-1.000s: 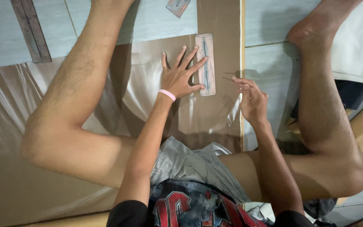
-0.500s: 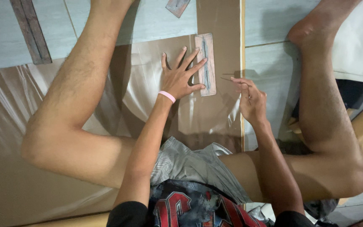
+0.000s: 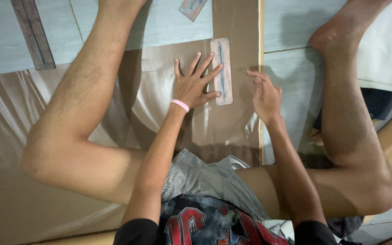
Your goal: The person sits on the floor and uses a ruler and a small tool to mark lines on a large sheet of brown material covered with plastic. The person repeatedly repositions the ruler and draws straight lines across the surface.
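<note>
Pink wristband [image 3: 180, 105] on left hand [image 3: 195, 84]. Brown sheet [image 3: 214, 127] under glossy clear film; pale grey-blue floor tiles [image 3: 159, 22]. Shorts [image 3: 205, 177] grey, shirt [image 3: 205, 227] black with red print.

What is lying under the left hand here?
The left hand presses flat on clear plastic film spread over brown board; its fingertips touch a small rectangular block. Whatever sits directly beneath the palm is covered.
</note>
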Demonstrator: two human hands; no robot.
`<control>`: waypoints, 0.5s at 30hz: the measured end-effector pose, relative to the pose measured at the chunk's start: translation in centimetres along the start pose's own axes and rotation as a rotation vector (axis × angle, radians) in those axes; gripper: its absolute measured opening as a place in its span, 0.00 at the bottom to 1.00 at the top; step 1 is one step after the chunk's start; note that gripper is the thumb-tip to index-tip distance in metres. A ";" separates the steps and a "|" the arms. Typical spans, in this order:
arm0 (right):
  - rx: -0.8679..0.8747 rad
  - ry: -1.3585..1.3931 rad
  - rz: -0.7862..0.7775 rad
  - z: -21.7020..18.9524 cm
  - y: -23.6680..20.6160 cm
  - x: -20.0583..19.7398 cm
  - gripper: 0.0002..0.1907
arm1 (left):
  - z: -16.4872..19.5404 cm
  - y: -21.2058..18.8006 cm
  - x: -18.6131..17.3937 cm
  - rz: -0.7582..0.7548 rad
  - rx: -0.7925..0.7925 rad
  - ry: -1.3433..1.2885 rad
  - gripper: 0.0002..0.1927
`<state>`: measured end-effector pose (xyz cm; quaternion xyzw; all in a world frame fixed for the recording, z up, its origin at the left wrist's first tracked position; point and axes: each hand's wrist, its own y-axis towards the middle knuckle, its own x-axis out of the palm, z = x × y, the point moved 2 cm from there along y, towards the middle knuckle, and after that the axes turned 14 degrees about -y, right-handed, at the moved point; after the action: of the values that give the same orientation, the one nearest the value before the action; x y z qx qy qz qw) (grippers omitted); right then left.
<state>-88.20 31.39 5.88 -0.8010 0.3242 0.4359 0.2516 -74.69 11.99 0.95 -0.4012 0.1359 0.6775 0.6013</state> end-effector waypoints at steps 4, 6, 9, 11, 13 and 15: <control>0.106 -0.043 -0.038 -0.8 3.4 0.9 0.14 | -0.1 -0.2 0.1 0.015 0.026 0.008 0.47; 0.045 -0.077 0.022 -1.3 4.7 1.3 0.13 | -0.1 -0.2 0.0 0.008 0.017 0.011 0.47; -0.263 -0.047 0.193 -2.0 5.9 1.9 0.14 | -0.1 -0.1 -0.1 0.002 0.012 0.017 0.47; -0.415 0.002 0.197 -2.1 5.8 2.2 0.18 | 0.1 0.0 -0.2 0.003 0.020 0.018 0.47; -0.343 -0.245 0.033 -1.8 4.4 2.6 0.20 | 0.2 0.0 -0.2 0.003 0.020 0.010 0.48; -0.329 -0.433 -0.102 -1.4 1.7 2.6 0.17 | 0.2 0.0 -0.3 0.008 0.025 0.000 0.47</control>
<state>-87.60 28.54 4.17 -0.7346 0.1469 0.6305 0.2031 -74.80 11.90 1.25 -0.3932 0.1460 0.6781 0.6036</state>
